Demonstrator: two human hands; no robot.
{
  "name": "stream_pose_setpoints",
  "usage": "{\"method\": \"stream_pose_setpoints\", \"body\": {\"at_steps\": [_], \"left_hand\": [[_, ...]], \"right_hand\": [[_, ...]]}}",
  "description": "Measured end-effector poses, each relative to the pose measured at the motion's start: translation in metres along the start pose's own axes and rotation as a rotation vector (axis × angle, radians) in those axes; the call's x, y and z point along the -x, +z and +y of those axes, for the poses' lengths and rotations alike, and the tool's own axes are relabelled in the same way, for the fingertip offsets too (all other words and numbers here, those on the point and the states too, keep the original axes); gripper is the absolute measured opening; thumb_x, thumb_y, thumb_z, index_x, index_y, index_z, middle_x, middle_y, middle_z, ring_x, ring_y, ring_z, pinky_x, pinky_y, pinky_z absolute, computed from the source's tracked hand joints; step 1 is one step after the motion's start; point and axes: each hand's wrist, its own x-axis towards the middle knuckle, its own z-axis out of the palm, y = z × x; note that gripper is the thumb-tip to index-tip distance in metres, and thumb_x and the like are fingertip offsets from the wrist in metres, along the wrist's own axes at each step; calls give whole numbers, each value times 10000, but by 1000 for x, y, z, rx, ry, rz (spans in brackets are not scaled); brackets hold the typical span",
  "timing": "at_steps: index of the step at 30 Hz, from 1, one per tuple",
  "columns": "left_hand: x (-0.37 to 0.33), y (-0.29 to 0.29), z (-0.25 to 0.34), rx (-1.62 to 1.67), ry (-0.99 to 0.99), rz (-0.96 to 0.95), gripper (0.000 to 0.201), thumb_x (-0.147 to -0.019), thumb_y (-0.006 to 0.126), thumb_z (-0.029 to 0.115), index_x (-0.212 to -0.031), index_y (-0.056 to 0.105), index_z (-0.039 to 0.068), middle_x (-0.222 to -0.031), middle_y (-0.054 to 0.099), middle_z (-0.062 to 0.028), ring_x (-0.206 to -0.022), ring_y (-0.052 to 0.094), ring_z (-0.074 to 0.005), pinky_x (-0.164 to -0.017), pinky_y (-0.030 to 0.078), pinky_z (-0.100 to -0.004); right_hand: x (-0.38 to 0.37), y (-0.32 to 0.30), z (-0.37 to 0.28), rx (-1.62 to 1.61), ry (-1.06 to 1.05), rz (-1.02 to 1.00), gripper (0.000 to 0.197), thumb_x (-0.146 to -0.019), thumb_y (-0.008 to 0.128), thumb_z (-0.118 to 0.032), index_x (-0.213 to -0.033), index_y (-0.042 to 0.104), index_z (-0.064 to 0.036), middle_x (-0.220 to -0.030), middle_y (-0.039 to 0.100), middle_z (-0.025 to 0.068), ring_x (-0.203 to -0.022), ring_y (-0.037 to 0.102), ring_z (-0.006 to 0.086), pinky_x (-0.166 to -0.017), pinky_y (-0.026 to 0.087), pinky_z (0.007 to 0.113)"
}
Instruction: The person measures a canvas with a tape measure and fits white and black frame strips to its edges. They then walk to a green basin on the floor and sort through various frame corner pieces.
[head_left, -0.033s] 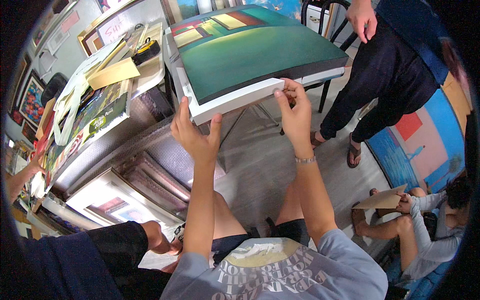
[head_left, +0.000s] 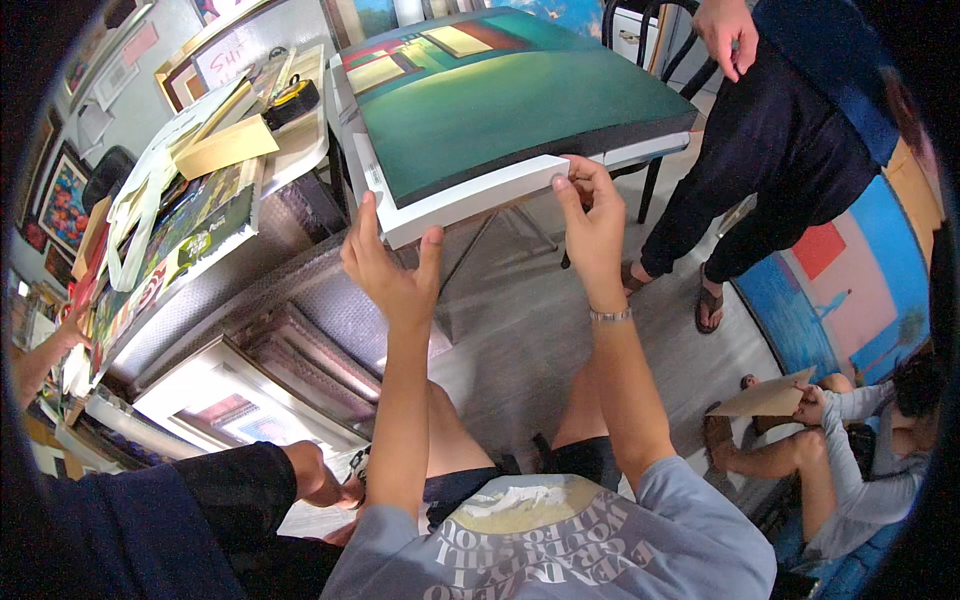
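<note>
A canvas painting (head_left: pixel 520 110), mostly dark green with yellow and red shapes at its far left, lies face up in front of me. White frame moulding (head_left: pixel 480 202) runs along its near edge and up its left side. My left hand (head_left: pixel 392 262) holds the near left corner, index finger at the side and thumb by the front face. Near the strip's right end, my right hand (head_left: pixel 592 205) pinches the moulding between thumb and fingers. The fingers behind the moulding are partly hidden.
At left, a table (head_left: pixel 318 150) bears papers, prints and a black-and-yellow tape measure (head_left: pixel 293 100). Frames (head_left: pixel 225 395) lean below it. A standing person (head_left: pixel 760 170) is at right; a seated person (head_left: pixel 850 460) holds a brown board (head_left: pixel 765 395). Another person's dark-clothed leg (head_left: pixel 220 490) is at lower left.
My hands and the frame are practically still. The standing person's hand at upper right has shifted slightly.
</note>
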Motion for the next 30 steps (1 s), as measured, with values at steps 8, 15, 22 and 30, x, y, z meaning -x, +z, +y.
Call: {"method": "stream_pose_setpoints", "body": {"at_steps": [8,15,22,30], "left_hand": [[5,3,2,35,-52,-1,750,-850,723,396,-1427,433,14,-1336,529,-158,-1144,436,-295,-1010,321,-406],[6,10,5,91,-100,68,799,-867,665,520,-1438,411,20,-1350,513,-158,-1146,425,-300,-991,326,-407],[5,13,7,185,-150,98,827,-873,635,572,-1446,401,23,-1286,517,-174,-1138,408,-300,-993,318,-421],[7,14,6,190,-164,94,834,-872,632,582,-1451,403,26,-1221,503,-165,-1135,384,-287,-991,322,-410]], "right_hand": [[-6,5,11,-221,-82,59,174,-929,646,-82,-1082,631,0,-917,617,1,-850,547,72,-759,446,219],[-7,12,11,-316,-35,79,171,-930,657,-99,-1067,640,1,-936,649,26,-874,576,85,-792,462,224],[-7,13,11,-310,-43,88,181,-927,663,-104,-1072,642,2,-933,654,30,-858,583,83,-782,477,233],[-6,13,11,-278,-38,104,195,-915,687,-132,-1063,663,-8,-929,650,9,-835,566,74,-752,460,220]]}}
